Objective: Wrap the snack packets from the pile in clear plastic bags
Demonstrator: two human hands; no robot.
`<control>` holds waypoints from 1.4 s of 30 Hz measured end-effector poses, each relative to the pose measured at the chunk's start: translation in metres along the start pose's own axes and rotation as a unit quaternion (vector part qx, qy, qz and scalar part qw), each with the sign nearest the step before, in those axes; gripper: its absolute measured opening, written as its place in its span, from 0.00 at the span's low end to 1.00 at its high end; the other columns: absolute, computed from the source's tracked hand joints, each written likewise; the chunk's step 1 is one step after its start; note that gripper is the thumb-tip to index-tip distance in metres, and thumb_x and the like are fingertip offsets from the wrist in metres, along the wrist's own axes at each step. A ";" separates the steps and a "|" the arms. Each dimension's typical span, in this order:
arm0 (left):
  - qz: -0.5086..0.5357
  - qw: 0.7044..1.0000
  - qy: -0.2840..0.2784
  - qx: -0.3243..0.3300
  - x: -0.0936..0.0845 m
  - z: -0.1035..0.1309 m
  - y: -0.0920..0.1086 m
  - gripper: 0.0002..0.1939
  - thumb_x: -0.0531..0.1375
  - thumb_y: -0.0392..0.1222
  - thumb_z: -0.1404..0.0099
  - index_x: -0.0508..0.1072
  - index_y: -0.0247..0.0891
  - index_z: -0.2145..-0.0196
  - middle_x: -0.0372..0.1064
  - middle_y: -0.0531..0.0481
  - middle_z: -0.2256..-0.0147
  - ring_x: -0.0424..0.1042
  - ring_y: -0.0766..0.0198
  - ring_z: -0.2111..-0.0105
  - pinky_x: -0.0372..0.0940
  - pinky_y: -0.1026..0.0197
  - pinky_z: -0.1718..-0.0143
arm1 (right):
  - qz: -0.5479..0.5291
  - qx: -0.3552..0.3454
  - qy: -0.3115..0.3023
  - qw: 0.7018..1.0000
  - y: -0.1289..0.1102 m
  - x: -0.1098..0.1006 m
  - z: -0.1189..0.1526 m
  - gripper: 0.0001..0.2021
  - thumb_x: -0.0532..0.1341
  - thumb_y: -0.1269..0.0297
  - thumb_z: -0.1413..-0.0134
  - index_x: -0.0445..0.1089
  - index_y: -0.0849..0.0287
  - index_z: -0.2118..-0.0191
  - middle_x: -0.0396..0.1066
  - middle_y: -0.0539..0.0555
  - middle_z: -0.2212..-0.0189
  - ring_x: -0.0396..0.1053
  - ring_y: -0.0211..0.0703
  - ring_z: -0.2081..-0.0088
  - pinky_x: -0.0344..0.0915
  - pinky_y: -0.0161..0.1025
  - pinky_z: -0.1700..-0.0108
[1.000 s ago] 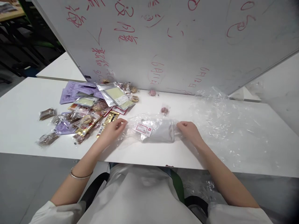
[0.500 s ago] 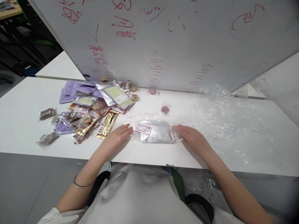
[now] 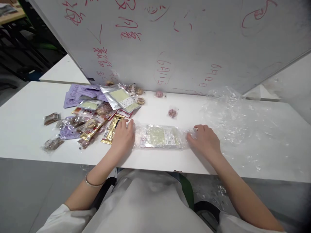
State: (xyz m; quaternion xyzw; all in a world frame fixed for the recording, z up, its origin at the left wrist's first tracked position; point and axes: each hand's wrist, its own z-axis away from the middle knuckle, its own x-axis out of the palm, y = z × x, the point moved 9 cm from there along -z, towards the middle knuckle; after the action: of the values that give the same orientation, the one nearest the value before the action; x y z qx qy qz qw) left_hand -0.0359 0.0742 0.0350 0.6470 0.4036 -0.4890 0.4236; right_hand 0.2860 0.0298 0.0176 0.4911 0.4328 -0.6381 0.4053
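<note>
A flat rectangular packet (image 3: 159,136) with a pale green face and a white label lies at the middle of the white table, wrapped in clear plastic film. My left hand (image 3: 123,134) rests at the left end of the wrap, beside a gold sachet (image 3: 111,130), with its fingers curved and slightly apart. At the right end of the wrap, my right hand (image 3: 204,139) touches the loose film with thumb and fingers apart. Neither hand is closed round the packet.
Left on the table (image 3: 21,129) is a pile of snack packs with purple pouches (image 3: 80,93) and a silver-green pouch (image 3: 123,98). Small wrapped pieces (image 3: 172,112) lie behind the packet. Crumpled clear film (image 3: 225,119) spreads on the right. A whiteboard (image 3: 145,58) stands behind.
The packet has turned over, from its silver side to its green face, with the film now round it. My hands have moved slightly, with their fingers more bent.
</note>
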 end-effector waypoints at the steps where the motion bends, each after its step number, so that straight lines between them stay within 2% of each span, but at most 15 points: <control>1: 0.005 0.998 0.048 0.043 -0.006 0.006 0.013 0.22 0.50 0.33 0.33 0.63 0.28 0.42 0.62 0.27 0.43 0.62 0.39 0.40 0.62 0.39 0.45 | -0.012 -0.007 0.004 1.000 0.002 -0.002 0.004 0.29 0.55 0.46 0.43 0.64 0.64 0.44 0.68 0.68 0.47 0.68 0.63 0.49 0.65 0.48 0.58; 3: 0.037 0.984 0.079 0.155 -0.006 0.022 0.047 0.23 0.51 0.36 0.30 0.60 0.31 0.38 0.57 0.30 0.38 0.51 0.41 0.33 0.54 0.38 0.37 | -0.056 0.003 -0.042 0.998 0.011 0.000 0.010 0.38 0.59 0.38 0.48 0.63 0.64 0.41 0.67 0.69 0.45 0.67 0.64 0.48 0.67 0.48 0.58; 5: 0.064 0.963 0.032 0.260 0.006 0.039 0.083 0.26 0.52 0.44 0.28 0.57 0.41 0.35 0.51 0.37 0.33 0.45 0.42 0.31 0.49 0.36 0.34 | -0.105 0.032 -0.108 0.988 0.019 0.005 0.013 0.40 0.63 0.35 0.54 0.66 0.63 0.44 0.71 0.67 0.50 0.72 0.62 0.55 0.68 0.47 0.63; 8: 0.060 0.956 -0.042 0.286 0.029 0.050 0.114 0.28 0.51 0.54 0.27 0.54 0.51 0.32 0.45 0.43 0.30 0.41 0.38 0.30 0.44 0.28 0.35 | -0.219 0.041 -0.124 0.967 0.012 0.002 0.013 0.30 0.62 0.36 0.51 0.73 0.60 0.56 0.75 0.62 0.61 0.74 0.57 0.61 0.68 0.46 0.64; 11: 0.060 0.962 -0.058 0.261 0.039 0.050 0.122 0.29 0.51 0.55 0.27 0.53 0.52 0.32 0.46 0.42 0.30 0.41 0.35 0.30 0.43 0.24 0.37 | -0.398 -0.073 -0.085 0.911 -0.031 -0.003 0.019 0.24 0.54 0.41 0.39 0.74 0.56 0.57 0.76 0.59 0.55 0.73 0.55 0.52 0.69 0.48 0.51; 14: 0.081 0.958 -0.075 0.265 0.036 0.048 0.121 0.25 0.52 0.53 0.27 0.62 0.45 0.36 0.58 0.38 0.36 0.41 0.36 0.30 0.40 0.25 0.36 | -0.373 -0.250 -0.064 0.891 -0.083 0.008 0.043 0.21 0.52 0.47 0.34 0.71 0.52 0.45 0.66 0.56 0.39 0.61 0.54 0.36 0.54 0.58 0.34; 17: 0.122 0.946 -0.099 0.282 0.024 0.050 0.108 0.19 0.52 0.41 0.28 0.67 0.40 0.41 0.63 0.40 0.40 0.43 0.43 0.30 0.40 0.32 0.32 | -0.189 -0.355 -0.007 0.916 -0.110 0.031 0.062 0.26 0.55 0.51 0.34 0.62 0.52 0.35 0.56 0.56 0.32 0.45 0.59 0.29 0.39 0.66 0.31; 20: 0.130 0.957 -0.074 0.250 0.010 0.050 0.069 0.21 0.54 0.33 0.35 0.67 0.37 0.44 0.56 0.39 0.36 0.40 0.44 0.29 0.39 0.33 0.31 | -0.079 -0.384 0.039 0.919 -0.114 0.045 0.065 0.27 0.54 0.52 0.33 0.57 0.52 0.32 0.52 0.57 0.31 0.42 0.62 0.29 0.46 0.67 0.32; 24: 0.041 0.993 0.053 0.096 -0.012 0.046 -0.005 0.22 0.56 0.31 0.36 0.69 0.42 0.44 0.59 0.37 0.39 0.49 0.40 0.33 0.44 0.28 0.35 | -0.036 -0.397 0.061 0.915 -0.111 0.046 0.060 0.25 0.52 0.57 0.31 0.58 0.52 0.32 0.53 0.58 0.31 0.45 0.62 0.30 0.52 0.66 0.34; 27: 0.002 0.993 0.116 -0.019 -0.021 0.044 -0.024 0.18 0.54 0.38 0.29 0.72 0.44 0.44 0.69 0.36 0.54 0.67 0.44 0.49 0.61 0.36 0.45 | -0.024 -0.397 0.075 0.915 -0.111 0.045 0.060 0.23 0.51 0.62 0.31 0.59 0.53 0.33 0.54 0.58 0.31 0.46 0.62 0.30 0.53 0.66 0.34; 29: 0.009 0.994 0.099 -0.051 -0.013 0.039 -0.010 0.22 0.51 0.43 0.26 0.66 0.41 0.37 0.69 0.39 0.64 0.72 0.49 0.61 0.67 0.45 0.55 | -0.016 -0.395 0.080 0.915 -0.113 0.045 0.062 0.23 0.51 0.64 0.31 0.59 0.53 0.33 0.53 0.57 0.31 0.46 0.62 0.30 0.54 0.65 0.34; 31: 0.024 0.998 0.060 -0.004 0.001 0.032 0.025 0.26 0.48 0.42 0.26 0.58 0.39 0.33 0.70 0.41 0.65 0.74 0.51 0.63 0.69 0.50 0.58 | -0.012 -0.393 0.082 0.916 -0.114 0.047 0.063 0.23 0.51 0.66 0.31 0.59 0.54 0.33 0.54 0.58 0.31 0.46 0.63 0.30 0.54 0.65 0.34; 35: 0.064 0.976 0.015 0.208 0.017 0.029 0.094 0.31 0.45 0.29 0.31 0.50 0.35 0.31 0.67 0.33 0.45 0.64 0.46 0.39 0.60 0.42 0.40 | -0.030 -0.391 0.082 0.916 -0.113 0.048 0.063 0.23 0.52 0.68 0.33 0.61 0.55 0.34 0.55 0.59 0.32 0.46 0.63 0.30 0.54 0.66 0.34; 39: 0.111 0.938 -0.071 0.321 0.024 0.041 0.111 0.42 0.53 0.40 0.35 0.39 0.30 0.29 0.58 0.31 0.36 0.51 0.43 0.32 0.49 0.38 0.34 | -0.129 -0.377 0.069 0.914 -0.106 0.046 0.060 0.26 0.53 0.69 0.34 0.56 0.55 0.33 0.59 0.60 0.34 0.49 0.60 0.31 0.55 0.64 0.34; 42: 0.100 0.944 -0.061 0.309 0.026 0.041 0.111 0.42 0.57 0.49 0.34 0.46 0.29 0.31 0.56 0.28 0.35 0.48 0.38 0.32 0.49 0.35 0.34 | -0.241 -0.315 0.063 0.916 -0.094 0.040 0.054 0.27 0.56 0.65 0.35 0.52 0.53 0.32 0.64 0.62 0.38 0.58 0.57 0.34 0.63 0.61 0.37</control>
State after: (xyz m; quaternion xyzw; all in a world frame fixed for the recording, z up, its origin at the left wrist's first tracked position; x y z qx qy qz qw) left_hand 0.0614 0.0036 0.0198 0.7521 0.1399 -0.5831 0.2735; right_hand 0.1750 0.0023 0.0003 0.2579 0.7411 -0.5148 0.3453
